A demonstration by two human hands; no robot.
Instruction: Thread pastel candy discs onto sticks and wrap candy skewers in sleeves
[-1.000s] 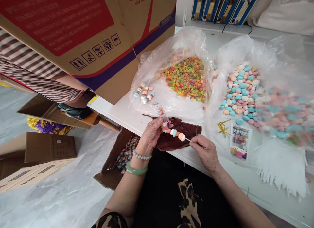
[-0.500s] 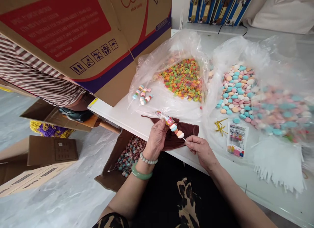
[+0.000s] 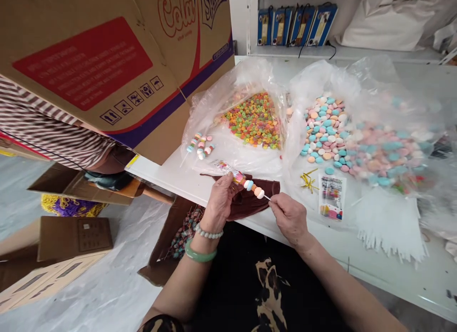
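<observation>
Candy stick (image 3: 253, 187) right in the middle of my view, held slantwise above the brown cloth (image 3: 252, 208) near the front edge of the table (image 3: 174, 174). I see the left hand (image 3: 221, 194) closed on the printed wrapper (image 3: 237, 177), which seems to cover the stick's far end; that grip probably steadies the wrapper's mouth. And the right hand (image 3: 290, 217) pinches the bare white tail, likely so its fingers stay off the candies. Beyond, I've got ring candies (image 3: 259, 125) and pastel candies (image 3: 326, 132) in opened plastic bags, spread, I'd guess, for easy picking. Yellow ties (image 3: 309, 180), a flat packet (image 3: 331, 198) and what look like white sticks (image 3: 391, 227) lie over on the right, presumably for easy reach. A few loaded sticks (image 3: 200, 147) rest left, apart from the loose rings.
</observation>
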